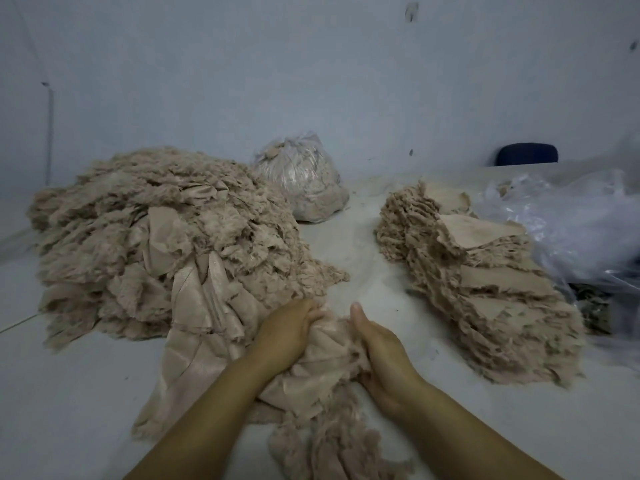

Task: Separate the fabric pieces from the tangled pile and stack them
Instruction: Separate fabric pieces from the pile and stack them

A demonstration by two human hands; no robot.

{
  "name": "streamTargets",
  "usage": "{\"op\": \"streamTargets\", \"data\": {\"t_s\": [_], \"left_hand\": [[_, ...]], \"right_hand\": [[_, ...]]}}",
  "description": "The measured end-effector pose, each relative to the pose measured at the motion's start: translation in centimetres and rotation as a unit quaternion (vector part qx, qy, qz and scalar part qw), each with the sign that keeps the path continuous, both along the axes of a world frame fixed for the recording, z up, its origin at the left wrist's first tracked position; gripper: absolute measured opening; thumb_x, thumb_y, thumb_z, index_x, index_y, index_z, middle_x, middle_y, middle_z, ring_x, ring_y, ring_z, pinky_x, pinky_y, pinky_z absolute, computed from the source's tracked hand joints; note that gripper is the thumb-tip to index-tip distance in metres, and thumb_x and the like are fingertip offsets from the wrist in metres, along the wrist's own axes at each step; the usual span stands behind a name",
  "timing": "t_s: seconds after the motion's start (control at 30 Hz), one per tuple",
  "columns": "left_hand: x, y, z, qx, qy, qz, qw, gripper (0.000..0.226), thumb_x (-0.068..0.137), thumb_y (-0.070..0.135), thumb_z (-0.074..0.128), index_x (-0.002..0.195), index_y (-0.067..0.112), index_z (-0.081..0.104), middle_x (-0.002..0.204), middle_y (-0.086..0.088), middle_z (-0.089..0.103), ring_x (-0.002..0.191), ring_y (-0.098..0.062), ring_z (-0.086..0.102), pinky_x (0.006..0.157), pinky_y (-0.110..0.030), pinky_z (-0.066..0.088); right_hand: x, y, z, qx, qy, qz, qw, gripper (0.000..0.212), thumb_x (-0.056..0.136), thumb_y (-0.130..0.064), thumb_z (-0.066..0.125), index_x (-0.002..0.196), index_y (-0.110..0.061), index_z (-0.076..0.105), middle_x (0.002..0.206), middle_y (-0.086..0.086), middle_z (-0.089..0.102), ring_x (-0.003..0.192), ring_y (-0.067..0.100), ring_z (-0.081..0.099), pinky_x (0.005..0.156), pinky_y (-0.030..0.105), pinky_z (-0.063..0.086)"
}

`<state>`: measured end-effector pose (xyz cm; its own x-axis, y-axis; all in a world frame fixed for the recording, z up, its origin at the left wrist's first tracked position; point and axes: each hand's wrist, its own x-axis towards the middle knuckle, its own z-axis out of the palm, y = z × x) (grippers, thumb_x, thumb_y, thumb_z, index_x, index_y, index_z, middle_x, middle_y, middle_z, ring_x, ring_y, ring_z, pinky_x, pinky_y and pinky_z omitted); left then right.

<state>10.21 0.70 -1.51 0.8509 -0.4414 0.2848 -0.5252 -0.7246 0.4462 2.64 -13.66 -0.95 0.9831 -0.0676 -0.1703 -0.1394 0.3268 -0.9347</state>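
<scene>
Partway through, by the look of it: sorted stack [478, 282] rising at right, far larger tangled pile [156, 244] waiting at left. Left hand [287, 336] and right hand [379, 348], fingers clamped on a beige fabric clump [325, 362] between the two. Pale tabletop [69, 393], bagged scraps [304, 181] behind, bare blue-grey wall [311, 81].

The tangled pile [152, 244] at ten o'clock from my fingers [311, 311] is pale beige, with a faint woven sheen on its smoother pieces. The stack [485, 282] at two o'clock is the same beige, its frayed edges darker. The bench [69, 393] is greyish white, the wall [311, 81] pale blue-grey.
</scene>
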Motion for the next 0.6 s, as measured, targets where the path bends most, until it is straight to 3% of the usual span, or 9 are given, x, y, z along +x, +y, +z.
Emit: {"op": "streamTargets", "data": {"t_s": [0.03,0.1,0.2,0.3,0.43,0.53,0.6], "left_hand": [[-0.1,0.1,-0.3,-0.031,-0.021,0.001,0.999,0.024,0.100,0.026,0.040,0.078,0.019,0.045,0.076,0.003,0.050,0.074,-0.018,0.048,0.065,-0.030,0.032],[-0.2,0.2,-0.3,-0.084,-0.032,0.001,0.996,0.027,0.100,0.023,0.042,0.072,0.025,0.042,0.068,0.009,0.045,0.067,-0.014,0.045,0.061,-0.026,0.030],[0.3,1.1,0.5,-0.177,-0.034,0.071,0.981,0.037,0.100,0.018,0.042,0.065,0.030,0.037,0.061,0.009,0.043,0.058,-0.006,0.042,0.054,-0.023,0.027],[1.2,2.6,0.3,-0.179,-0.032,0.124,0.975,0.032,0.102,0.019,0.036,0.070,0.019,0.040,0.063,0.002,0.043,0.061,-0.016,0.042,0.055,-0.030,0.022],[0.8,2.4,-0.3,-0.135,-0.017,0.137,0.981,0.023,0.102,0.025,0.030,0.083,0.015,0.037,0.063,0.003,0.042,0.056,-0.012,0.041,0.051,-0.030,0.023],[-0.4,1.2,-0.4,-0.114,-0.086,0.109,0.984,0.018,0.101,0.024,0.032,0.086,0.016,0.037,0.057,0.010,0.039,0.048,-0.006,0.037,0.045,-0.028,0.020],[-0.5,1.1,-0.4,-0.135,-0.112,0.118,0.977,0.017,0.100,0.024,0.033,0.087,0.015,0.038,0.056,0.010,0.039,0.048,-0.005,0.037,0.043,-0.023,0.020]], "right_hand": [[0.0,0.2,0.0,-0.032,-0.007,0.018,0.999,0.052,0.093,-0.043,0.056,0.102,0.007,0.068,0.101,0.030,0.067,0.092,0.043,0.065,0.085,0.048,0.051],[0.3,0.6,-0.2,-0.060,-0.016,0.007,0.998,0.041,0.091,-0.033,0.062,0.094,0.007,0.066,0.094,0.030,0.065,0.079,0.037,0.064,0.072,0.041,0.052],[0.6,1.0,-0.6,-0.042,-0.045,-0.029,0.998,0.022,0.096,-0.017,0.055,0.078,-0.004,0.058,0.074,0.016,0.058,0.062,0.021,0.054,0.056,0.028,0.044],[0.4,0.4,-0.8,-0.007,-0.061,-0.047,0.997,0.029,0.097,-0.017,0.051,0.069,-0.008,0.049,0.059,0.007,0.049,0.053,0.017,0.045,0.051,0.027,0.041],[0.3,-0.5,-0.7,0.021,-0.045,-0.039,0.998,0.030,0.096,-0.022,0.052,0.076,-0.001,0.052,0.067,0.018,0.052,0.057,0.024,0.052,0.056,0.032,0.047],[0.1,-0.4,-0.3,-0.058,-0.031,0.015,0.998,0.043,0.086,-0.031,0.070,0.081,0.010,0.057,0.077,0.028,0.054,0.072,0.033,0.054,0.072,0.044,0.049],[0.0,-0.3,-0.2,-0.130,-0.034,0.022,0.991,0.029,0.083,-0.022,0.073,0.066,-0.004,0.059,0.067,0.016,0.055,0.062,0.023,0.052,0.060,0.033,0.045]]}}
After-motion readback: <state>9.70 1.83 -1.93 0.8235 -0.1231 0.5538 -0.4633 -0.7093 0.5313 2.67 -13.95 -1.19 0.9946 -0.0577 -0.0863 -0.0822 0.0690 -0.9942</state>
